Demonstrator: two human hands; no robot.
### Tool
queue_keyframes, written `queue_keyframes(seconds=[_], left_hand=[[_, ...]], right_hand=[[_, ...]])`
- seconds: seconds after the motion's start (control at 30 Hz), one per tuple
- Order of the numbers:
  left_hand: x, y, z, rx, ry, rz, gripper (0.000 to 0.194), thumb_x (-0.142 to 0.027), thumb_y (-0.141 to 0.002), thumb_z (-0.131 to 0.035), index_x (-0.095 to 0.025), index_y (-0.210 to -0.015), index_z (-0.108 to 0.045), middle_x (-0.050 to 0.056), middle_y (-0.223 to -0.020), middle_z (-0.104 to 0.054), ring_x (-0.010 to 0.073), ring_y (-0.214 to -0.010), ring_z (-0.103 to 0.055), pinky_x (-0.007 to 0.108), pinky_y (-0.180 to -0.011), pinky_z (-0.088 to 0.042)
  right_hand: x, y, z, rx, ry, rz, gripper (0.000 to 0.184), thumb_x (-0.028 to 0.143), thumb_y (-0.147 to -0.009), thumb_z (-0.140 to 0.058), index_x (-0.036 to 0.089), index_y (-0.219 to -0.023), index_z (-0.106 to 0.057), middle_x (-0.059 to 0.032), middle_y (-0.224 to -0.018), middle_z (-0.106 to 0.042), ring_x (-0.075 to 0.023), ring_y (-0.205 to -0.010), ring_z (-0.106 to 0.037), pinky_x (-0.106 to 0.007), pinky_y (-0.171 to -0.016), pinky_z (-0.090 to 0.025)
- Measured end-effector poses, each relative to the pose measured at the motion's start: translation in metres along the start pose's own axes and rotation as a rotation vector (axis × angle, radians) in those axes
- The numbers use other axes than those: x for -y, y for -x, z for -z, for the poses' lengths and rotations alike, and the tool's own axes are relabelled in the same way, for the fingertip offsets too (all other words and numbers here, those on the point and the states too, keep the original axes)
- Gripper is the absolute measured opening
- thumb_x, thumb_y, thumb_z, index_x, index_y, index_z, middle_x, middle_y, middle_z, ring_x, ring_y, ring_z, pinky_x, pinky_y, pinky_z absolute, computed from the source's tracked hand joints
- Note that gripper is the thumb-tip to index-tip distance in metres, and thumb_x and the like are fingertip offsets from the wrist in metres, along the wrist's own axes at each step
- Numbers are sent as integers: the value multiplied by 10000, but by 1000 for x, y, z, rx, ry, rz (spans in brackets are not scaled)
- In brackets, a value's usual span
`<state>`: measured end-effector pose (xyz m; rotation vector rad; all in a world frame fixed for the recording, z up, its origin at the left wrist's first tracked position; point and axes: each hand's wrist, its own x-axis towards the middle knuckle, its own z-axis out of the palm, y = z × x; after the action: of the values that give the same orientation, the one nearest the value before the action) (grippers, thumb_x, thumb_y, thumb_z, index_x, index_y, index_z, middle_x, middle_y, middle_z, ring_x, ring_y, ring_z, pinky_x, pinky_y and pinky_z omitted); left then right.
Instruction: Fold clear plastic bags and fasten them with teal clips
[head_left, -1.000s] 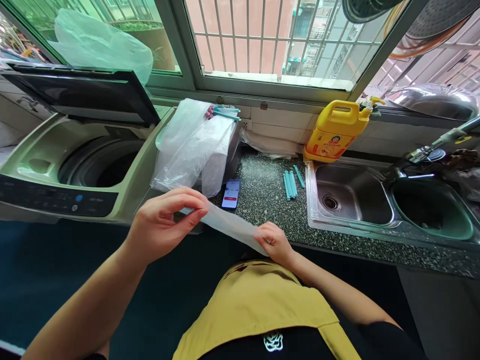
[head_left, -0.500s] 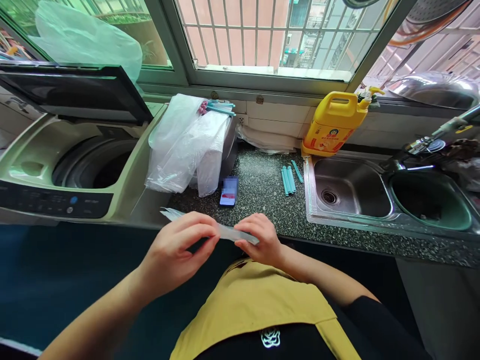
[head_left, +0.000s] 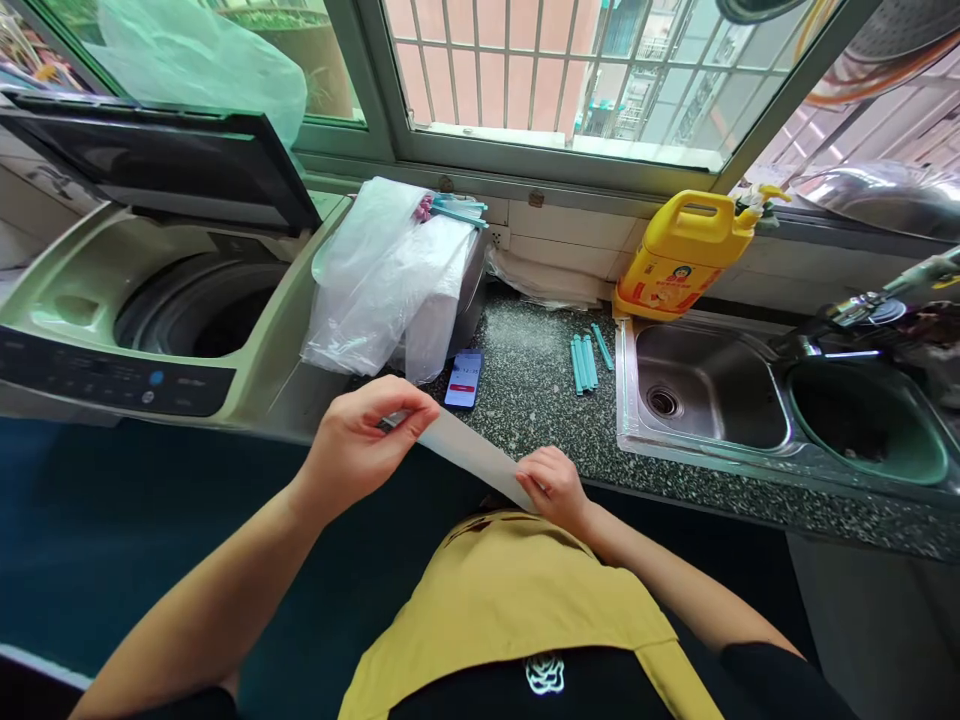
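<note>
A long, flat plastic bag, whitish, translucent and folded into a narrow strip, stretches between my two hands above the counter's front edge. My left hand pinches its upper left part between thumb and fingers. At the lower right end, my right hand grips it with bent fingers. Just beyond the strip lies a phone with a lit screen. Clear plastic bags lie heaped behind my left hand, with turquoise strips on top. More turquoise strips rest on the counter near the sink.
To the left is a washing machine with its lid raised. A steel sink is set into the speckled counter on the right, holding a green basin on one side. Behind it stands a yellow pump jug.
My hands have drawn apart, the left one up and the right one slightly right and down. The folded bag has turned, showing more of its flat face. The view has shifted slightly.
</note>
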<state>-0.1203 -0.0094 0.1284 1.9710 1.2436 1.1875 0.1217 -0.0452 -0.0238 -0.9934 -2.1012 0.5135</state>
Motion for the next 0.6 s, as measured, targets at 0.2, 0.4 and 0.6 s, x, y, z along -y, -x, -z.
queue_keyframes(seconds=[0.2, 0.4, 0.6], left_hand=[[9, -5, 3, -35, -33, -5, 77, -196, -760, -642, -192, -689, -672, 4, -650, -651, 138, -609, -583, 221, -580, -467], [-3, 1, -27, 174, -181, -284, 124, -143, -816, -580, -171, -713, -643, 20, -645, -653, 122, -600, -591, 211, -582, -458], [-20, 6, -43, 186, -247, -380, 181, -173, -860, -525, -160, -714, -632, 36, -642, -646, 124, -601, -573, 224, -584, -437]], right_hand=[[-49, 88, -6, 173, 118, -242, 274, 251, -892, -461, 207, -721, -671, -71, -692, -694, -180, -641, -588, -321, -618, -410], [-29, 54, 24, 103, 88, -315, 267, 355, -817, -595, 218, -1037, -659, -107, -956, -700, -249, -874, -617, -392, -767, -481], [6, -8, 20, 131, -16, 9, 235, 382, -867, -546, 194, -971, -641, -93, -949, -689, -212, -861, -590, -363, -786, -450]])
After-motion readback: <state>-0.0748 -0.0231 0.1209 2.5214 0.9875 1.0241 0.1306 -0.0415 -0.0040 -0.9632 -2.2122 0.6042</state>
